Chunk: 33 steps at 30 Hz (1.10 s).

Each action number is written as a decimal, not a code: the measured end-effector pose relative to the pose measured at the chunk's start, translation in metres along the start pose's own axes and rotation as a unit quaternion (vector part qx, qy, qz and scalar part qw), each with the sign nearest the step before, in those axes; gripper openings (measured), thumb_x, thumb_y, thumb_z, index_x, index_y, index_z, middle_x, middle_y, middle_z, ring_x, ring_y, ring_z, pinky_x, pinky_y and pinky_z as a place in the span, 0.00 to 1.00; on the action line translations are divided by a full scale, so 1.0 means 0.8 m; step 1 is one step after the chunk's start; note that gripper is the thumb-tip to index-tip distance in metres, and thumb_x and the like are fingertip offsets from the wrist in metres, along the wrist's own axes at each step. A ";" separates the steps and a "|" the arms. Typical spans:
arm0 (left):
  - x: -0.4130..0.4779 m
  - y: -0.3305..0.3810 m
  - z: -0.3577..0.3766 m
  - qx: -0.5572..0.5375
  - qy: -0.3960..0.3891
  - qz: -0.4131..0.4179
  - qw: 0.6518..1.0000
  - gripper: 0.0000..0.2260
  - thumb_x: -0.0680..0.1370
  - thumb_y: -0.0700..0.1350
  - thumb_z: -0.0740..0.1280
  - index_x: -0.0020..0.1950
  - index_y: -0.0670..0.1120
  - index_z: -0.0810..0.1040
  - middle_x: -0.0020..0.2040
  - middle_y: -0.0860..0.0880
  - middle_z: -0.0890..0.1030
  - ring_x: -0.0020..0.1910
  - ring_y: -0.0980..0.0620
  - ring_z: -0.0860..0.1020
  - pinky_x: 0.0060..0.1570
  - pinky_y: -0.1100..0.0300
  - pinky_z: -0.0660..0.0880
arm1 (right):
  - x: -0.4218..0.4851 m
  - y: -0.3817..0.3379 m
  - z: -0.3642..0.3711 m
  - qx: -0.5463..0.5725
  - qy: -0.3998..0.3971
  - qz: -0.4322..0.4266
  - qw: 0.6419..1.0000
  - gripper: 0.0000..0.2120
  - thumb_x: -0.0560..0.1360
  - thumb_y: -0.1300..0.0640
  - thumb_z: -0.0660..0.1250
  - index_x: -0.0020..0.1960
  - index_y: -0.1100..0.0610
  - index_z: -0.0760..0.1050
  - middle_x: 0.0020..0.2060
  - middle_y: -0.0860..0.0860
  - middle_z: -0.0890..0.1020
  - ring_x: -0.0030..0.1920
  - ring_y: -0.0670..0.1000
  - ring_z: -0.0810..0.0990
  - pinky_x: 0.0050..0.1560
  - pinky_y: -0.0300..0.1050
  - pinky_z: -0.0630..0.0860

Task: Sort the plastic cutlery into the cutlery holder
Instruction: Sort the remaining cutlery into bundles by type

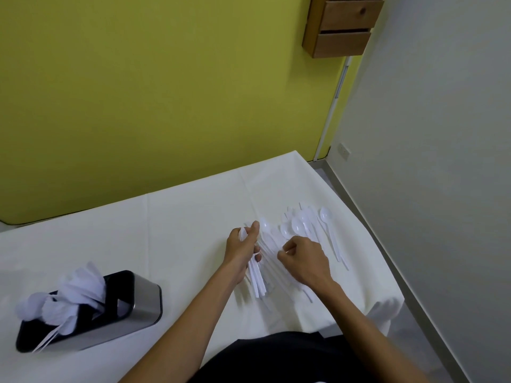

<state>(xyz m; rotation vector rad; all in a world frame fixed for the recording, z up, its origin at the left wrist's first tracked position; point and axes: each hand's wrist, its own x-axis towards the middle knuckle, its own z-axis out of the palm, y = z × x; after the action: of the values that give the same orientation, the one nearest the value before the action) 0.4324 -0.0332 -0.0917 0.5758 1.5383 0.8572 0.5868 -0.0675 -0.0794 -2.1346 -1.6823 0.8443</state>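
Where the white-clothed desk nears its right edge, the left hand grips a bundle of white plastic cutlery, fingers and thumb curled round the upper ends. The handles fan down below the palm. What kind of pieces they are cannot be made out, since the heads are covered by the hand. The right hand sits just beside it, with fingers curled down onto the loose white plastic spoons scattered on the cloth. Whether it pinches one cannot be told, as white lies on white. Several spoon handles pass out of sight beneath that hand. Well apart, at the left, stands the oblong black-and-steel cutlery holder, with blurred white cutlery heads crowding its nearer compartments. The dividers are largely hidden. A wooden drawer unit on the wall is cut off by the top edge.
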 end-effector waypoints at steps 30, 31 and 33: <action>-0.011 0.026 0.020 -0.006 -0.057 0.052 0.997 0.06 0.82 0.51 0.66 0.55 0.50 0.77 0.53 0.49 0.85 0.53 0.50 0.83 0.54 0.52 0.80 | -0.007 -0.003 -0.014 0.114 -0.096 -0.079 0.986 0.10 0.79 0.51 0.65 0.49 0.53 0.84 0.41 0.43 0.84 0.42 0.43 0.80 0.43 0.36 0.70; -0.010 0.029 0.022 -0.025 -0.053 0.052 0.997 0.06 0.82 0.49 0.65 0.56 0.48 0.77 0.52 0.48 0.86 0.52 0.50 0.84 0.54 0.52 0.80 | -0.006 -0.003 -0.013 0.120 -0.084 -0.069 0.987 0.10 0.79 0.50 0.65 0.49 0.52 0.83 0.42 0.43 0.84 0.42 0.42 0.80 0.44 0.36 0.70; -0.014 0.034 0.024 -0.052 -0.024 0.065 0.996 0.06 0.83 0.47 0.64 0.56 0.45 0.76 0.47 0.47 0.84 0.45 0.50 0.82 0.50 0.54 0.80 | -0.007 -0.003 -0.007 0.142 -0.040 -0.033 0.989 0.11 0.78 0.45 0.66 0.53 0.50 0.81 0.45 0.42 0.82 0.45 0.41 0.79 0.44 0.35 0.71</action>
<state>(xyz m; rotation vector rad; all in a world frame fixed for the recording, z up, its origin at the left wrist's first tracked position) 0.4499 -0.0215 -0.0637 0.6206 1.4151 1.0098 0.5877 -0.0718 -0.0718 -1.8687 -1.5538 1.0912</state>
